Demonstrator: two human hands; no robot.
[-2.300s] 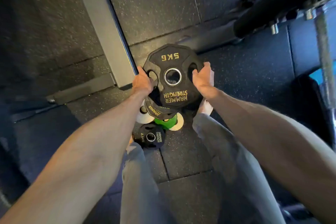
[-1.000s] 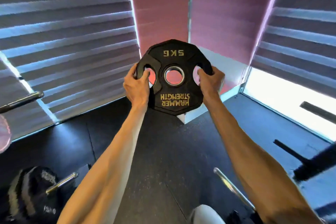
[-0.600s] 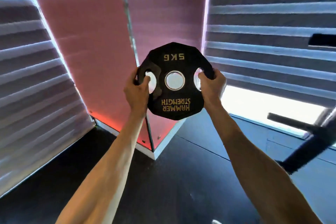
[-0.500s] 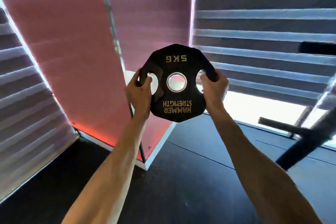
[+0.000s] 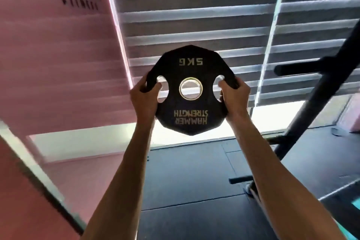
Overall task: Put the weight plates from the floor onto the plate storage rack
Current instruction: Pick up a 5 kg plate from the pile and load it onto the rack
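Clearly, one black weight plate (image 5: 191,91) is held up in mid-air at arm's length, off the floor (image 5: 194,191) and facing the camera, in front of the striped window blinds (image 5: 194,15). It is gripped on both sides: the left hand (image 5: 145,99) is closed around the left rim with its fingers (image 5: 158,84) curled through the left grip hole, and the right hand (image 5: 234,96) is closed likewise on the right rim through the right hole. The task is judged to be mid-way for this plate: it has been lifted, but not yet racked. A dark slanted frame with a horizontal peg (image 5: 303,66) is seen at the right; whether it belongs to the storage rack cannot be told. No other plates are shown, so the remaining count is unknown.

Gold lettering on the plate is read upside down as "5KG" and "HAMMER STRENGTH". On the pink wall (image 5: 58,64), at far left, blurred dark lettering is seen, its second line probably "FITNESS".
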